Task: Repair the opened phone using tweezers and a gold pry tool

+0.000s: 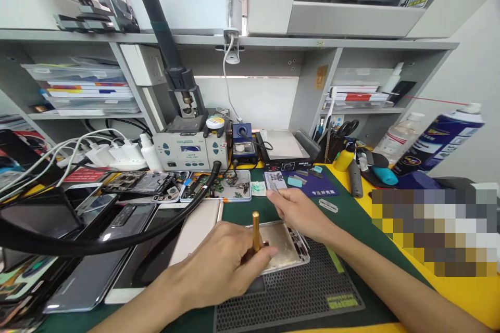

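Observation:
In the head view, my left hand (224, 263) is closed around a gold metal tool handle (255, 226) that stands nearly upright between thumb and fingers. Its lower end is hidden. Under and beside that hand lies an opened phone housing (287, 250) with a pale inner plate, its left part covered by my fingers. My right hand (300, 210) is pinched just above the housing's far edge. A thin, light sliver shows at its fingertips, too small to name. The housing rests on a black honeycomb-patterned mat (297, 302).
Phones (89, 255) crowd the left side, with a black hose (128, 242) arching over them. Behind are parts trays (244, 195), a soldering station (191, 151) and a heating plate (287, 148). A razor blade (328, 205) lies right; a spray can (439, 138) stands beyond.

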A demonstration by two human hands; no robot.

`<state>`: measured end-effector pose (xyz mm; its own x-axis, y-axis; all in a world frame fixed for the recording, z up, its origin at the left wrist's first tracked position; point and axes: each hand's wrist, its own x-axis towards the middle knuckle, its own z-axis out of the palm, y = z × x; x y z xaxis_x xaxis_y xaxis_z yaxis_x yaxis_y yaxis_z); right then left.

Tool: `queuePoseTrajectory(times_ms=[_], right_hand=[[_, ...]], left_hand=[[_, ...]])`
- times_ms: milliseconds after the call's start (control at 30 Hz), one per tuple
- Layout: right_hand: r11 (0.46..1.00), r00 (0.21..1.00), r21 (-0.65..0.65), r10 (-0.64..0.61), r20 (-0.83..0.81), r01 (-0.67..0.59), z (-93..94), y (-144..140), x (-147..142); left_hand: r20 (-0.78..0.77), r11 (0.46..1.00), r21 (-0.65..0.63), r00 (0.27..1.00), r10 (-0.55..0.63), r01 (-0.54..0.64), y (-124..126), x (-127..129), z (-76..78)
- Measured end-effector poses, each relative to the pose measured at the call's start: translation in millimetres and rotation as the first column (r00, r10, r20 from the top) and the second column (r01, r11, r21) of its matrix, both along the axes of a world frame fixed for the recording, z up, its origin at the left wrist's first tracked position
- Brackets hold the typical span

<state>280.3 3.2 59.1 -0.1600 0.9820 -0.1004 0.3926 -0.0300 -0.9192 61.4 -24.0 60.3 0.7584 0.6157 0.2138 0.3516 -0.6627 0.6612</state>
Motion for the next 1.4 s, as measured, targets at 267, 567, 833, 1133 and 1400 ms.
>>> queuePoseTrajectory(times_ms=[267,567,833,1133,1400], right_hand=[[0.993,0.993,-0.049,0.104,-0.061,-0.107,16.0,-14.7,1.6],[0.989,0.944,0.010,0.147,-0.295,-0.150,46.7,-37.2,-3.6],[0.998,0.807,0.017,-0.042,-0.588,0.064,60.0,-28.1,21.1],[0.999,0.852,-0.033,-0.052,-0.521,0.041,52.3,-21.8,15.5],[0.849,0.969,0.500,-0.054,-0.240,0.172,74.3,-35.1,-38.1]], left_hand=[[0.002,0.999,0.041,1.000,-0.023,0.022,-0.9,0.8,2.1],[0.021,0.995,0.086,0.999,-0.042,0.040,1.3,-0.5,-1.1],[-0.002,0.992,0.124,1.000,-0.002,0.003,0.8,0.5,0.5],[0.005,0.994,0.111,1.000,0.008,-0.008,1.8,0.2,-1.4],[0.010,0.989,0.146,1.000,-0.008,0.007,1.6,1.4,-3.3]])
